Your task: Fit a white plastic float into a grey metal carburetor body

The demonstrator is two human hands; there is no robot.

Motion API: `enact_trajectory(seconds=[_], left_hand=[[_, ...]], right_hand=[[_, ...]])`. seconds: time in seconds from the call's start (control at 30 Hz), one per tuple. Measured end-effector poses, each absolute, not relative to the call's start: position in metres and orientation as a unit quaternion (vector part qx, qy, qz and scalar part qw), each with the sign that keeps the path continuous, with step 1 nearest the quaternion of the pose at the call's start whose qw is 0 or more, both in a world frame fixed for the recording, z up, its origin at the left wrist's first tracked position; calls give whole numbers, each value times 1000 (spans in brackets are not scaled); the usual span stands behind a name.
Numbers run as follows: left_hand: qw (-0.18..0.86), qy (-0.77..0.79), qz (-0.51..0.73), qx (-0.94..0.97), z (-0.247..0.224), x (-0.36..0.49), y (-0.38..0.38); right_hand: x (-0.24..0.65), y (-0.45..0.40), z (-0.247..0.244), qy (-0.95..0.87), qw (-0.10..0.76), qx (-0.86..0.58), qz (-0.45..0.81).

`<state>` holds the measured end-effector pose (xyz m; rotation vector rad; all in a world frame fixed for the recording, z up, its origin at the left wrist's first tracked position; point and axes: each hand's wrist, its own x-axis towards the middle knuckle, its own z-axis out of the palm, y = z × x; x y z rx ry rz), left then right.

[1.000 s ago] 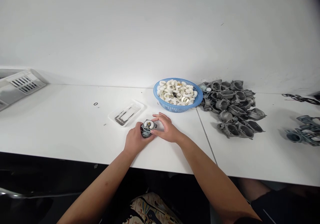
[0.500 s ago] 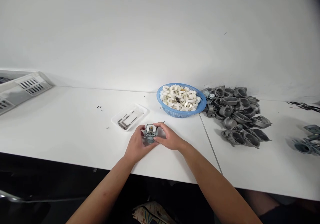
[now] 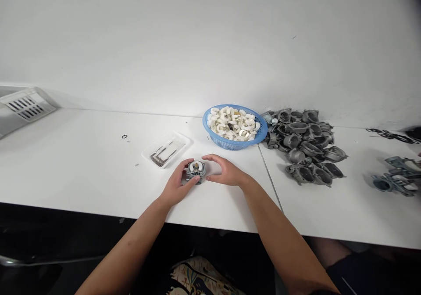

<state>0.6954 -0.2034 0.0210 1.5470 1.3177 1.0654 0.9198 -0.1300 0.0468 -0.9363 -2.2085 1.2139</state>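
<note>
Near the counter's (image 3: 82, 172) front edge, the left hand (image 3: 177, 185) closes its grip around a small metal carburetor body (image 3: 195, 172); the right hand (image 3: 226, 174) hovers just beside it, curled open, holding nothing. A white piece seemingly sits atop, mid-fitting; next calls for steady pressing.
</note>
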Motion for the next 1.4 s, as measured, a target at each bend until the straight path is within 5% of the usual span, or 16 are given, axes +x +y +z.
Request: enact_trajectory(seconds=[0.23, 0.43, 1.4], left_hand=[[422, 536, 440, 583, 20, 696, -201], [427, 533, 438, 585, 18, 695, -199], [414, 542, 437, 587, 18, 697, -201]], right_hand=[[924, -121, 37, -790, 282, -440, 322], [920, -114, 23, -822, 218, -503, 153], [894, -116, 19, -819, 128, -546, 122]])
